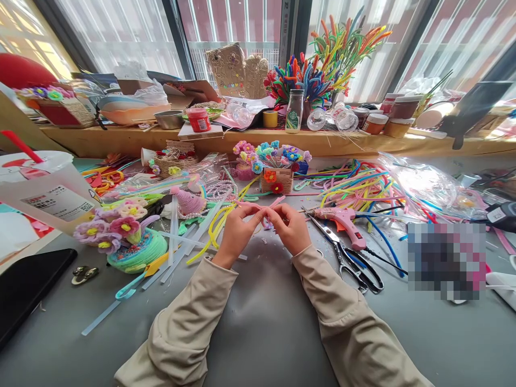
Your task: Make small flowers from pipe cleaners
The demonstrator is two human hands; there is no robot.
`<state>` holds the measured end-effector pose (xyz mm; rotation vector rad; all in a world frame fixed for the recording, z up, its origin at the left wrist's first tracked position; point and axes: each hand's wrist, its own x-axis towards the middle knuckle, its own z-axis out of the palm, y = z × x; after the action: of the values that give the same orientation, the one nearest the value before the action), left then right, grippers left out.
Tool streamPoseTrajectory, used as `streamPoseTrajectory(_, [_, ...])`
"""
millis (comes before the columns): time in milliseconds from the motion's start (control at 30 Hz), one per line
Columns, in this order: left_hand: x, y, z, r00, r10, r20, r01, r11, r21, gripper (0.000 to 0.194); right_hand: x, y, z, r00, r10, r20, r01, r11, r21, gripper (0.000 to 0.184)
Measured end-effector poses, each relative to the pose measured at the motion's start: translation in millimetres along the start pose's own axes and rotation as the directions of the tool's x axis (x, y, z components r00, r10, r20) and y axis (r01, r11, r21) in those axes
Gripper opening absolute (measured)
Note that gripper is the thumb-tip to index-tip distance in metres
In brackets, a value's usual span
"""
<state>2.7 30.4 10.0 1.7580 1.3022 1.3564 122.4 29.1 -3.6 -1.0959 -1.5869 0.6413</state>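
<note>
At the centre of the table, my left hand (236, 234) and my right hand (291, 228) meet at the fingertips. Both are pinched on a pink pipe cleaner (277, 201), whose ends stick out above the fingers; its middle is hidden. Just right of my right hand lie large black-handled scissors (345, 258) and a pink hot glue gun (341, 217). Clear glue sticks (189, 244) and yellow pipe cleaners (215, 228) are spread left of my left hand. Beyond my hands stands a small box of fuzzy flowers (278, 181).
At left are a drink cup (48, 188), a black phone (34, 290) and a green fuzzy pot (141, 252) with flowers. A heap of coloured pipe cleaners (363, 185) lies at back right. Jars and a glass bottle (294, 112) line the windowsill.
</note>
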Motion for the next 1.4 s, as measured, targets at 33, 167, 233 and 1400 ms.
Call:
streamPoseTrajectory(33, [0,0,-0.1,1.000,-0.005,0.002,0.005,1.000,-0.016,0.019,0,-1,0,1.000,-0.013,-0.011,0.013,1.000,-0.011,0.022])
streamPoseTrajectory(167, [-1,0,-0.3,1.000,0.000,0.021,0.002,0.998,-0.068,0.019,-1,-2,1,0.998,-0.055,-0.031,0.054,0.998,-0.042,0.020])
streamPoseTrajectory(233, [-1,0,-0.1,1.000,0.000,0.011,0.001,0.997,-0.071,0.019,-1,-2,2,0.998,-0.061,-0.031,0.059,0.998,-0.038,0.019])
streamPoseTrajectory(1400, [2,-5,2.3,0.990,-0.142,0.008,0.137,0.937,-0.320,0.020,5,10,5,0.946,0.325,0.016,-0.296,0.839,0.457,0.038])
